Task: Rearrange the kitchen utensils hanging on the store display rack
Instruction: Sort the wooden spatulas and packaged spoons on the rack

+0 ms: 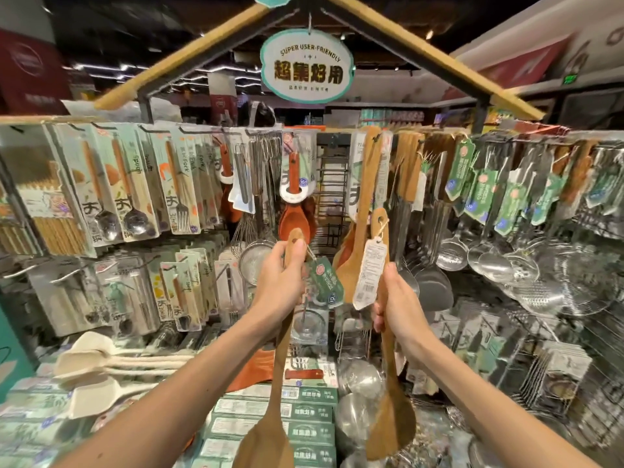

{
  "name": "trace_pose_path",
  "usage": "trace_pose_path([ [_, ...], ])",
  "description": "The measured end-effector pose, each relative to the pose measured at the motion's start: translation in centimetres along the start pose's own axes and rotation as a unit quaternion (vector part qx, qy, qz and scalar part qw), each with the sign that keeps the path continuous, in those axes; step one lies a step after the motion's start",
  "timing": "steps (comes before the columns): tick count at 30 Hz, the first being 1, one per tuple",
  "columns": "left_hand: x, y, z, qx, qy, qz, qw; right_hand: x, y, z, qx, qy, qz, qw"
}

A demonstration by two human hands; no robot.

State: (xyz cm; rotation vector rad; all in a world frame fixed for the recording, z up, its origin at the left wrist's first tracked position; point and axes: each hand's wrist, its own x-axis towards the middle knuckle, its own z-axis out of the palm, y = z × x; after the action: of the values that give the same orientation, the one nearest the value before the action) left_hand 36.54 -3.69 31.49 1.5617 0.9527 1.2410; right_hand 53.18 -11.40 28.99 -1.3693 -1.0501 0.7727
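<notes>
A: L hand (280,275)?
B: Gripping a wooden spatula (268,437) near the top, thumb by the hang hole. R hand (398,298) holds a second spatula (393,423) mid-handle. Both are off the rack (33,120), blades down.
A: Handling?
B: Prob. light, stiff, not fragile. Hold near the hole.

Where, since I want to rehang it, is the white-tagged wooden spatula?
In the head view, right of centre: the white-tagged wooden spatula is gripped by the right hand, beside the green-tagged spatula in the left hand.
</notes>
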Motion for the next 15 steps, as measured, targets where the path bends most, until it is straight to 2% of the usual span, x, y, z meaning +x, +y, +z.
trace_pose_path([
  [4, 1.6, 0.6, 0.2, -0.026, 0.004, -0.012, 1.000, 1.6, -0.9, 0.1, -0.076, 0.025, -0.039, 0.996],
  [8, 3.3, 1.3, 0.2, 0.023, 0.002, 0.009, 1.000, 3.4, -1.6, 0.4, -0.072, 0.034, -0.042, 0.996],
  [15, 6.2, 2.7, 0.8, 0.023, -0.021, 0.023, 0.999, 6.4, -3.1, -0.3, -0.149, 0.040, -0.058, 0.986],
])
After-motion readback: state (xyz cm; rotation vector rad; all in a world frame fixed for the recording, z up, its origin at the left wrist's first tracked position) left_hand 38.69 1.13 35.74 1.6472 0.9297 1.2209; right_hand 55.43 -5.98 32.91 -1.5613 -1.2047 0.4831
